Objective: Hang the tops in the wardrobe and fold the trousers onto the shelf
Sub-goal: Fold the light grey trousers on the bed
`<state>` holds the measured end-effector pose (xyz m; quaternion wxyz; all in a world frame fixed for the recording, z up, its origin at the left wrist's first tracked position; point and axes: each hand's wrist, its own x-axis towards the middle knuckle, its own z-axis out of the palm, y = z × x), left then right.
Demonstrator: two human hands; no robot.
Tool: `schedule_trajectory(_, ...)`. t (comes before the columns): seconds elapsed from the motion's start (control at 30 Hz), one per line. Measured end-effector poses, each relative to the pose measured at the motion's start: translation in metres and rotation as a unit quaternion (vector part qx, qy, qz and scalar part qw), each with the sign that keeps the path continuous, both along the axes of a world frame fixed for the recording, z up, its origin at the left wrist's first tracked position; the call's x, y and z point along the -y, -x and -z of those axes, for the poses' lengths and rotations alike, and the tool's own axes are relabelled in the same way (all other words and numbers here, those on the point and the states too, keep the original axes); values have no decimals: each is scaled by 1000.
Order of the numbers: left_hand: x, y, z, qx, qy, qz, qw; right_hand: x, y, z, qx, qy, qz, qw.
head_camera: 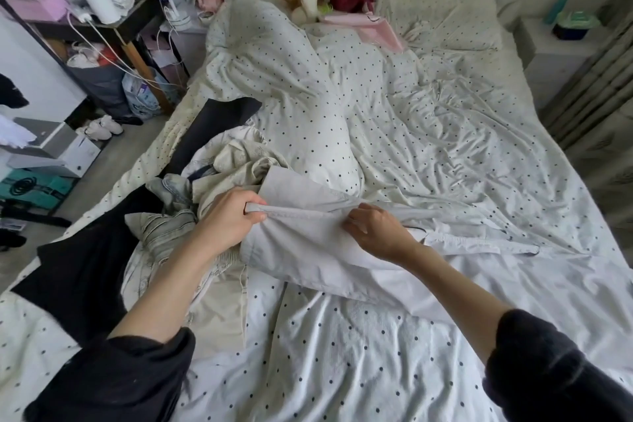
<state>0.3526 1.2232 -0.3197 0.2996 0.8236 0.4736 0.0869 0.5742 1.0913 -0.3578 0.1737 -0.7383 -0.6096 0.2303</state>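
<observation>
Head view: at centre frame the left hand [229, 219] pinches the folded edge of a pale grey garment [308, 236], and the right hand [373, 229] grips that same edge just beside it. The cloth sags limp between them onto the dotted duvet [342, 353]; it looks light and soft, best held along this band. A heap of clothes [191, 188] crowds the left; the bed's right half offers smooth room, its edge near the right border
</observation>
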Motion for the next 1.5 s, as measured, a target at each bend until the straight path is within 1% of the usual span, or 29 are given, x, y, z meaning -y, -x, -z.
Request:
schedule_trajectory(0.07,-13,-7,4,2,8,-11,1000,-15,-8,2,-12,13,5,1000)
schedule_trajectory(0.17,-42,-24,11,31,78,-27,996,-45,-25,9,-23,11,29,999)
schedule_trajectory(0.2,-54,-31,16,36,78,-39,996,-57,-31,15,-26,15,37,999)
schedule_trajectory(0.27,-77,-49,33,24,29,-61,997,-84,-42,31,-18,30,54,998)
schedule_trajectory(0.33,-101,-69,54,8,-17,-72,997,-113,-54,48,13,40,83,996)
schedule_trajectory(0.37,-111,-77,67,10,-27,-79,996,-123,-58,58,47,40,94,994)
schedule_trajectory(0.4,-121,-86,80,19,-30,-86,996,-131,-60,68,80,33,103,991)
schedule_trajectory(0.47,-137,-99,105,32,-14,-99,994,-133,-54,89,105,2,116,988)
schedule_trajectory(0.53,-145,-105,129,30,10,-92,995,-120,-30,113,123,-31,86,988)
schedule_trajectory(0.6,-142,-98,145,49,19,-90,995,-103,-1,130,139,-38,38,989)
schedule_trajectory(0.67,-135,-85,155,51,-10,-109,993,-98,16,151,133,-6,17,991)
schedule_trajectory(0.73,-125,-73,158,43,-51,-125,990,-101,22,173,128,27,26,991)
schedule_trajectory(0.83,-109,-62,157,3,-57,-129,990,-110,23,196,149,67,29,986)
schedule_trajectory(0.9,-100,-56,158,-73,-136,-113,982,-114,24,205,155,92,18,983)
schedule_trajectory(0.93,-96,-54,156,-89,-186,-108,972,-115,24,204,158,93,15,983)
schedule_trajectory(0.97,-91,-52,152,-79,-221,-109,966,-114,25,201,155,86,19,984)
schedule_trajectory(1.03,-80,-48,145,-7,-243,-126,962,-106,29,192,139,43,44,988)
schedule_trajectory(1.07,-74,-45,143,21,-230,-135,964,-99,33,186,135,18,61,989)
schedule_trajectory(1.13,-64,-39,144,27,-156,-146,977,-81,42,181,148,-18,78,986)
schedule_trajectory(1.2,-55,-32,153,-7,-55,-153,987,-66,48,180,167,5,64,984)
schedule_trajectory(1.27,-51,-29,160,-49,2,-146,988,-60,48,181,180,63,49,980)
schedule_trajectory(1.33,-51,-32,165,-64,23,-140,988,-62,45,185,189,98,36,976)
schedule_trajectory(1.5,-56,-37,163,-38,78,-172,981,-58,43,179,213,72,16,974)
